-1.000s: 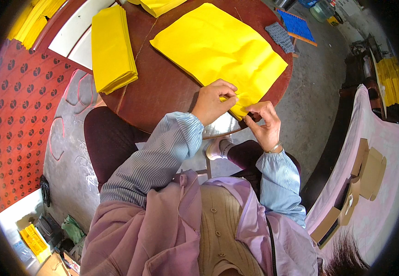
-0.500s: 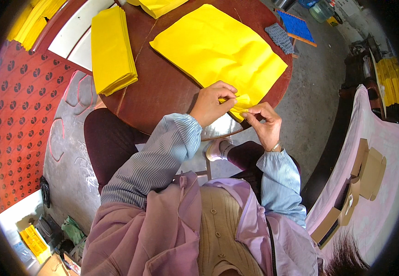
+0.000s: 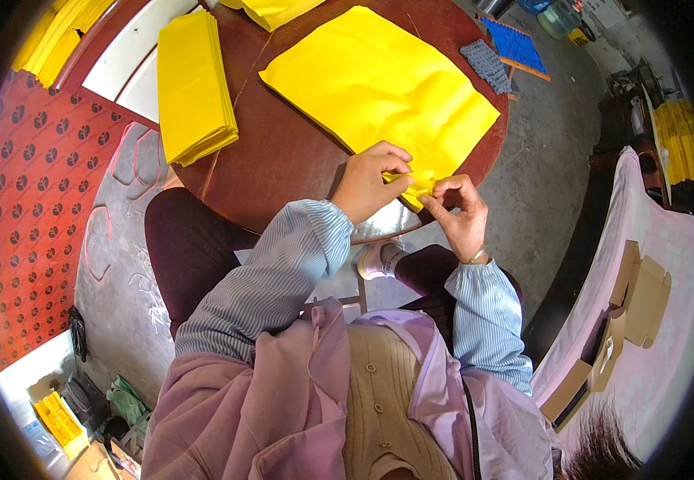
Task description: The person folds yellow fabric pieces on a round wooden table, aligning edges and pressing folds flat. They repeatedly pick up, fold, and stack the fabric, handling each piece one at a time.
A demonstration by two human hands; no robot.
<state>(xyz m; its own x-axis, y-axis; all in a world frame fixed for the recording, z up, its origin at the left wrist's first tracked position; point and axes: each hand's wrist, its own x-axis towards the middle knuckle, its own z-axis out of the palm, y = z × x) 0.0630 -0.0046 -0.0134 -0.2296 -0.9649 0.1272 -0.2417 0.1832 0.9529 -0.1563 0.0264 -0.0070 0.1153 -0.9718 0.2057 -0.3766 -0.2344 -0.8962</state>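
Observation:
A large yellow sheet, paper or cloth [image 3: 371, 80], lies slanted across the round brown table [image 3: 275, 176]. Its near end is gathered and folded at the table's front edge. My left hand [image 3: 372, 181] pinches the gathered part from the left, thumb and fingers drawn together. From the right, my right hand [image 3: 460, 212] pinches the same folded end between thumb and forefinger. Both hands are close together, with a crumpled bit of yellow between them. Whether the sheet is a single layer or a bag cannot be told.
A thick stack of folded yellow pieces [image 3: 195, 88] lies on the table's left, another yellow piece [image 3: 275, 10] at the far edge. A grey knitted cloth [image 3: 485, 66] rests at the right edge. Opened cardboard boxes [image 3: 643, 300] sit on a pale-covered surface to the right.
The gathered yellow end has been turned up between my hands and shows more of a fold. My right hand has shifted very slightly left and up; the left has barely moved.

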